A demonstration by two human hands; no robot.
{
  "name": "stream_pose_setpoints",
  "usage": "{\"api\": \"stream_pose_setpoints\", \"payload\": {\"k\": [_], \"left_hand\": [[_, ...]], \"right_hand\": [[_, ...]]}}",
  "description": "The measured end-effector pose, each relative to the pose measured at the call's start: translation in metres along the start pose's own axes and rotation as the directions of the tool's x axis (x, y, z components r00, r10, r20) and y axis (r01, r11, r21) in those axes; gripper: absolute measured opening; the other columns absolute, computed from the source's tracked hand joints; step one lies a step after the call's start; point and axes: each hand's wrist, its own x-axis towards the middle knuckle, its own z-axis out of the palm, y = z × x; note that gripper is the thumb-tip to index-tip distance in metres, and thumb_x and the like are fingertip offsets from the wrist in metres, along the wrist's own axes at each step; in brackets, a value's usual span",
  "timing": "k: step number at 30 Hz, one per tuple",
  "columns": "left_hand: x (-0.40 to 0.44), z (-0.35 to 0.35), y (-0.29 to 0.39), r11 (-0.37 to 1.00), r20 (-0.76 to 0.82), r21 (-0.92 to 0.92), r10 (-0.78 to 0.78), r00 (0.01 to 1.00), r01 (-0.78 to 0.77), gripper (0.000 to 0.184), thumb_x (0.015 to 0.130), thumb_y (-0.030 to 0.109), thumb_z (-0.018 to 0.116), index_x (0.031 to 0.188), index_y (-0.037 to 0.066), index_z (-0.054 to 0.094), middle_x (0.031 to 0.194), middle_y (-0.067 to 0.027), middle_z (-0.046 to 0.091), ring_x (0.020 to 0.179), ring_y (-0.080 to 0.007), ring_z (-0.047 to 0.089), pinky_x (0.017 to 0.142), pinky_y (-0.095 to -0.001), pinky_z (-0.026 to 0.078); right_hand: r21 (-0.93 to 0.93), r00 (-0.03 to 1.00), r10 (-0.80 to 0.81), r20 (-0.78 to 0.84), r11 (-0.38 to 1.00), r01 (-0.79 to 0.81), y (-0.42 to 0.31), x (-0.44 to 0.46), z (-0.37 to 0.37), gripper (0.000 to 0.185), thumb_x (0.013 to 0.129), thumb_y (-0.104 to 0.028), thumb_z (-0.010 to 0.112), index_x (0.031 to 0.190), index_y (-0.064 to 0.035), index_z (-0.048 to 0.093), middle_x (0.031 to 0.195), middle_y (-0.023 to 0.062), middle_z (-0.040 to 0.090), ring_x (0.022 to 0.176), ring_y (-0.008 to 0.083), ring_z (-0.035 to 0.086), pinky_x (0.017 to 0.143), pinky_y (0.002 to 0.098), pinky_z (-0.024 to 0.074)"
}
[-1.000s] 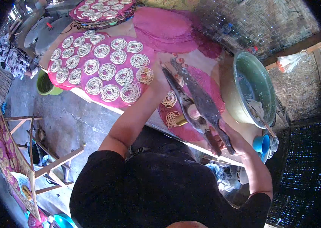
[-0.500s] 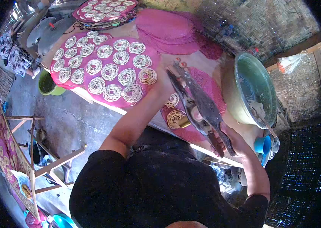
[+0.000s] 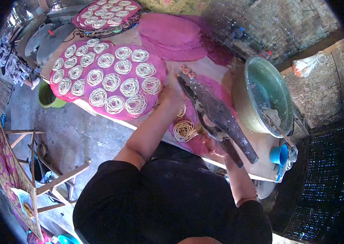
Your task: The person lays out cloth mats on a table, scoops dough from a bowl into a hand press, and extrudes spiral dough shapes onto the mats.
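The press [image 3: 220, 112] is held at its far end by the left hand [image 3: 177, 90], the fingers wrapped around it and their tips showing on the far side. Its long axis is found to run diagonally, from that hand toward the near right, over a pink mat [image 3: 213, 84] on the table [image 3: 216, 65]. At the near end its two bars stand apart. The right hand [image 3: 216, 148] is placed beneath the bars, partly covered; whether anything is gripped by it cannot be told. A coil [image 3: 184, 131] is noted on the mat, just left of the right hand, which is the nearer of the two. The basin [image 3: 241, 107] is located right of the press.
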Motion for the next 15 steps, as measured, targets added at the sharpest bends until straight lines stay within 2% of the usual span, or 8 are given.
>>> {"api": "stream_pose_setpoints", "payload": {"k": [3,5,7,8,10,12,13,15], "left_hand": [[-0.003,0.001,0.003,0.996,-0.031,-0.039,0.077,0.997,-0.078,0.016,0.089,0.026,0.045,0.076,0.016,0.046,0.065,0.0031,0.046,0.063,-0.0144,0.048,0.057,-0.0272,0.044],[-0.001,-0.001,0.01,0.975,-0.044,0.05,0.22,0.975,-0.217,0.018,0.09,0.027,0.045,0.076,0.016,0.047,0.065,0.0023,0.046,0.061,-0.015,0.049,0.055,-0.029,0.046],[0.006,0.006,0.026,0.966,-0.018,0.065,0.252,0.968,-0.251,0.02,0.091,0.029,0.044,0.076,0.016,0.047,0.065,0.0021,0.046,0.061,-0.0153,0.049,0.055,-0.03,0.046],[0.009,0.01,0.036,0.956,0.007,0.079,0.283,0.959,-0.283,0.021,0.092,0.031,0.044,0.077,0.017,0.048,0.065,0.002,0.047,0.061,-0.0156,0.049,0.055,-0.031,0.047],[0.015,0.022,0.054,0.954,0.089,0.078,0.283,0.955,-0.29,0.027,0.092,0.038,0.043,0.076,0.018,0.048,0.066,0.0026,0.047,0.061,-0.0165,0.049,0.058,-0.0349,0.049],[0.019,0.046,0.068,0.973,0.265,0.101,0.174,0.949,-0.206,0.031,0.093,0.043,0.04,0.076,0.018,0.048,0.065,0.0033,0.047,0.061,-0.0168,0.049,0.058,-0.0376,0.047],[0.023,0.054,0.075,0.973,0.265,0.106,0.172,0.949,-0.206,0.031,0.093,0.043,0.04,0.076,0.018,0.048,0.065,0.0033,0.047,0.061,-0.0168,0.049,0.058,-0.0376,0.047],[0.029,0.07,0.085,0.981,0.33,0.117,0.108,0.938,-0.154,0.036,0.093,0.048,0.037,0.076,0.019,0.049,0.064,0.0033,0.048,0.063,-0.0168,0.049,0.058,-0.0372,0.044]], "right_hand": [[0.051,0.997,0.047,0.062,0.997,-0.051,0.009,0.005,-0.013,0.052,0.093,-0.044,0.039,0.127,-0.0043,0.045,0.09,0.0176,0.062,0.064,0.0249,0.064,0.045,0.03,0.0508],[0.015,0.991,0.117,0.068,0.993,-0.118,0.008,0.009,-0.022,0.05,0.094,-0.041,0.04,0.128,-0.0048,0.044,0.091,0.0173,0.062,0.064,0.0245,0.064,0.045,0.0293,0.0502],[-0.164,0.975,0.223,0.005,0.962,-0.219,-0.002,0.02,-0.02,0.048,0.094,-0.038,0.041,0.129,-0.0053,0.043,0.092,0.017,0.061,0.064,0.024,0.064,0.044,0.0286,0.0496],[-0.455,0.965,0.252,-0.067,0.853,-0.255,-0.005,0.024,-0.013,0.046,0.094,-0.032,0.043,0.132,-0.0063,0.042,0.098,0.0161,0.061,0.067,0.0226,0.064,0.043,0.0275,0.0485],[-0.659,0.93,0.245,-0.275,0.656,-0.368,0.001,0.031,0.02,0.047,0.093,-0.026,0.043,0.136,-0.0069,0.038,0.107,0.0154,0.059,0.08,0.0212,0.064,0.055,0.029,0.0529],[-0.883,0.997,-0.039,-0.062,0.468,-0.037,0.007,0.04,0.045,0.048,0.094,-0.031,0.04,0.135,-0.0055,0.038,0.109,0.0177,0.059,0.085,0.0224,0.063,0.066,0.0331,0.0519],[-0.937,0.984,-0.159,0.078,0.325,0.127,0.008,0.044,0.055,0.049,0.095,-0.033,0.038,0.135,-0.0048,0.038,0.111,0.0188,0.059,0.088,0.023,0.063,0.072,0.0351,0.0514],[-0.923,0.957,-0.209,0.199,0.289,0.255,-0.003,0.047,0.055,0.053,0.094,-0.039,0.037,0.133,-0.0045,0.04,0.112,0.0198,0.058,0.089,0.0236,0.063,0.073,0.0356,0.0515]]}}
